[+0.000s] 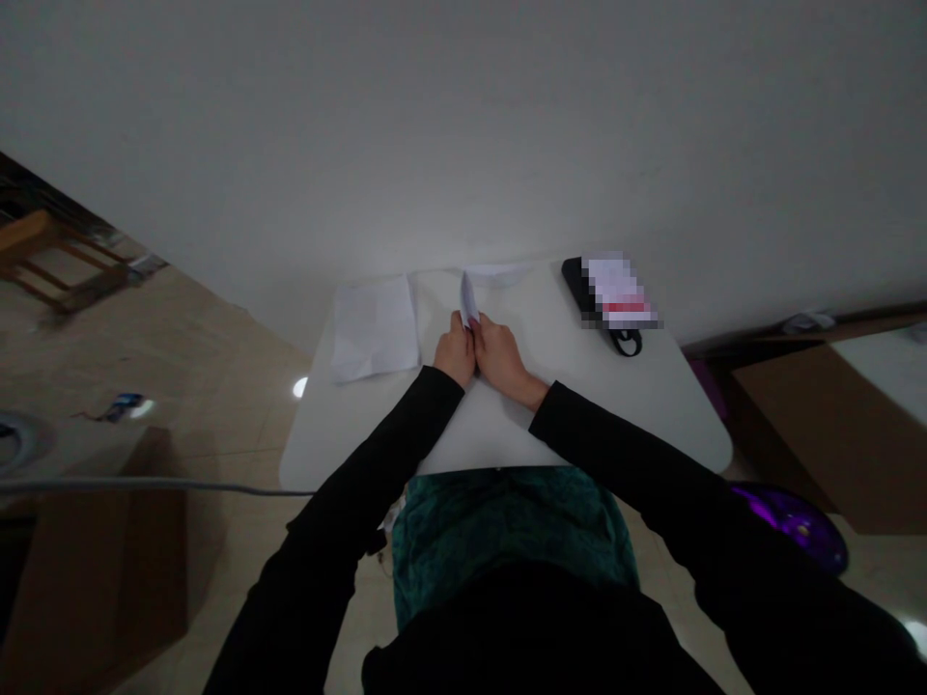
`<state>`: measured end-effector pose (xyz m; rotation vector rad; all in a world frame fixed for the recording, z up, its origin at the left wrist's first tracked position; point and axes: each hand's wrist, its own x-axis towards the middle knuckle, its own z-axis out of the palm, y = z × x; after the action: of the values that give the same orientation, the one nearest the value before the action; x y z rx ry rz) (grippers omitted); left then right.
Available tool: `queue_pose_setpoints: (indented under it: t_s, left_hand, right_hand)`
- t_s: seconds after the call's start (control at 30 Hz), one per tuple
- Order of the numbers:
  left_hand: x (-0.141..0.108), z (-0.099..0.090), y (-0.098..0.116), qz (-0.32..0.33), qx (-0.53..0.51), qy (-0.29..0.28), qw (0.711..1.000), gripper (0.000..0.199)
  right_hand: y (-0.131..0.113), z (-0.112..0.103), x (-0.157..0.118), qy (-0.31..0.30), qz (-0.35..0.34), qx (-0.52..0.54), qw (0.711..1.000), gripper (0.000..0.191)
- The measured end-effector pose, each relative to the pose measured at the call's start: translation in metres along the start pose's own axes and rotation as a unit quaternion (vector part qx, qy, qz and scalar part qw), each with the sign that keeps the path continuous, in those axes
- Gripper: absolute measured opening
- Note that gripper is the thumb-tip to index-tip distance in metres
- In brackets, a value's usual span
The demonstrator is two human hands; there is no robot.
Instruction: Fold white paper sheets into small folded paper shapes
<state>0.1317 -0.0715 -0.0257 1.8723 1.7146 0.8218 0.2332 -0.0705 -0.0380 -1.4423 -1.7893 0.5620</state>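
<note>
My left hand and my right hand meet over the middle of the white table. Between them they pinch a folded piece of white paper, which stands up on edge and points away from me. The fingers of both hands are closed, and they hide the paper's near end. To the left of my left hand, a stack of white paper sheets lies flat. Behind the hands, another white paper strip lies along the table's far edge.
At the back right of the table lies a black case with a strap, partly under a blurred-out white and red item. A wall rises behind the table. Cardboard boxes stand on the right; a grey cable runs in from the left.
</note>
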Motion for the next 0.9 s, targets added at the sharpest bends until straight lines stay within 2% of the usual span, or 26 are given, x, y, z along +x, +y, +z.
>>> queue_pose_setpoints:
  t_s: [0.1, 0.27, 0.4, 0.5, 0.57, 0.67, 0.77, 0.83, 0.9]
  left_hand:
    - [0.002, -0.001, -0.001, 0.006, -0.015, -0.014, 1.0, 0.027]
    - [0.003, -0.001, -0.003, 0.034, -0.072, 0.015, 0.997, 0.03]
    - [0.002, -0.003, -0.001, 0.005, -0.06, 0.012, 0.998, 0.028]
    - [0.003, -0.009, 0.0, -0.011, -0.099, 0.03, 0.995, 0.021]
    - [0.004, -0.013, 0.001, -0.037, -0.127, 0.015, 0.991, 0.038]
    - [0.008, -0.017, 0.001, -0.068, -0.176, -0.03, 0.982, 0.047]
    - [0.011, -0.017, 0.0, -0.072, -0.234, -0.052, 0.968, 0.044]
    - [0.012, -0.017, -0.001, -0.072, -0.253, -0.05, 0.964, 0.04]
    - [0.012, -0.016, -0.001, -0.076, -0.255, -0.051, 0.963, 0.037]
  right_hand:
    - [0.001, -0.002, 0.002, -0.004, 0.0, 0.011, 1.0, 0.033]
    - [0.002, -0.003, 0.004, 0.01, -0.007, 0.069, 0.998, 0.028]
    - [0.003, -0.002, 0.006, -0.001, -0.006, 0.078, 0.997, 0.024]
    - [0.003, -0.004, 0.007, -0.013, -0.014, 0.126, 0.992, 0.022]
    - [0.001, -0.007, 0.007, -0.046, -0.013, 0.177, 0.983, 0.02]
    - [-0.003, -0.011, 0.006, -0.078, 0.028, 0.285, 0.955, 0.027]
    - [-0.005, -0.014, 0.01, -0.03, 0.11, 0.389, 0.914, 0.043]
    - [-0.004, -0.016, 0.014, -0.006, 0.146, 0.449, 0.882, 0.039]
    - [-0.001, -0.018, 0.018, -0.012, 0.156, 0.501, 0.851, 0.026]
